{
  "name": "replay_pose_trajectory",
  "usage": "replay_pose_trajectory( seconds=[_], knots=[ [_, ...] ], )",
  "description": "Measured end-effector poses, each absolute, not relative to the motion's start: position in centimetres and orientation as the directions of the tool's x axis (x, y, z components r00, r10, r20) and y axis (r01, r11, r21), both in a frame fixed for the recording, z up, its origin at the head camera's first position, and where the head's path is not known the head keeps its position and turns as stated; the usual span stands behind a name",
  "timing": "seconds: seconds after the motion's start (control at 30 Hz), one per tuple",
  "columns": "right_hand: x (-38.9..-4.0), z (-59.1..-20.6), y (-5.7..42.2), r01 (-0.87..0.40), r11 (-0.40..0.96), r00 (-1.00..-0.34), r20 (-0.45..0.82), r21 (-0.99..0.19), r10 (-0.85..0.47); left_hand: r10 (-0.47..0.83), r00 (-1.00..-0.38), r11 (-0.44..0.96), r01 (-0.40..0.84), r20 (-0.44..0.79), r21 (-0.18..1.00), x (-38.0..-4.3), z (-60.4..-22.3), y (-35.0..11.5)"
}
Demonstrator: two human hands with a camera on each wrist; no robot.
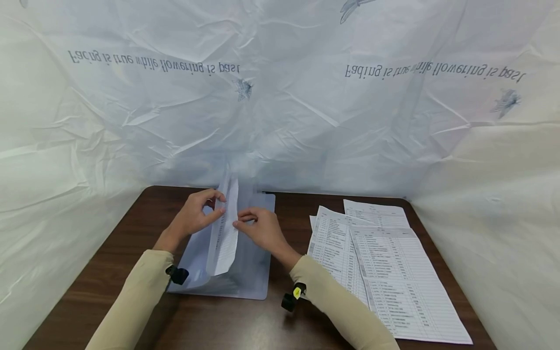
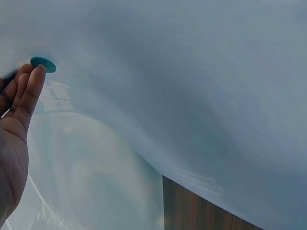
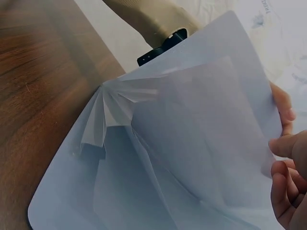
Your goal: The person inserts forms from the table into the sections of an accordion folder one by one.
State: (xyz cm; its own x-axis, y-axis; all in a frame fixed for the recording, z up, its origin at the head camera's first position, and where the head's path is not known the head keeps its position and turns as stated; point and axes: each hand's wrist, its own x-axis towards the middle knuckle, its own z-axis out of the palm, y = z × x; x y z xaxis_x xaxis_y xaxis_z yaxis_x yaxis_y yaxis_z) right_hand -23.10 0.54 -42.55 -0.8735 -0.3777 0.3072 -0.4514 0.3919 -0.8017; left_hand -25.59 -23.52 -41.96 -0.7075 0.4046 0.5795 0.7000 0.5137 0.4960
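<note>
On brown table (image 1: 245, 321), beside printed sheets (image 1: 389, 272), folder (image 1: 255, 272), left grip (image 1: 194, 212), right grip (image 1: 264, 230) pinching it

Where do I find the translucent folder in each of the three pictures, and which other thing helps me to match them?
Head: the folder is in the lower half, left of centre and left of the printed sheets.
Left wrist: the folder, seen close, fills much of the picture.
Right wrist: the folder stretches from lower left to upper right.
Shared landmark: the brown tabletop, at the bottom and left in the wrist views.
</note>
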Motion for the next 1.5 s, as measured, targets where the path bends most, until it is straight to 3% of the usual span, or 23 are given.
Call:
replay_pose_trajectory(
  seconds=[0.3,0.73,1.5],
  knots=[
    [-23.4,-42.1,3.8,-0.523,0.314,-0.826,0.380,-0.792,-0.417,0.402,-0.706,0.509,0.702,0.583,0.498,-25.7,-42.1,-23.6],
    [-23.2,-41.7,9.3,-0.540,0.305,-0.827,0.427,-0.785,-0.365,0.365,-0.706,0.493,0.700,0.607,0.517,-25.7,-42.1,-23.9],
    [-20.3,-43.0,24.4,-0.436,0.612,-0.874,0.474,-0.660,-0.112,0.366,-0.690,0.473,0.716,0.624,0.513,-26.1,-42.7,-24.1]
  ],
)
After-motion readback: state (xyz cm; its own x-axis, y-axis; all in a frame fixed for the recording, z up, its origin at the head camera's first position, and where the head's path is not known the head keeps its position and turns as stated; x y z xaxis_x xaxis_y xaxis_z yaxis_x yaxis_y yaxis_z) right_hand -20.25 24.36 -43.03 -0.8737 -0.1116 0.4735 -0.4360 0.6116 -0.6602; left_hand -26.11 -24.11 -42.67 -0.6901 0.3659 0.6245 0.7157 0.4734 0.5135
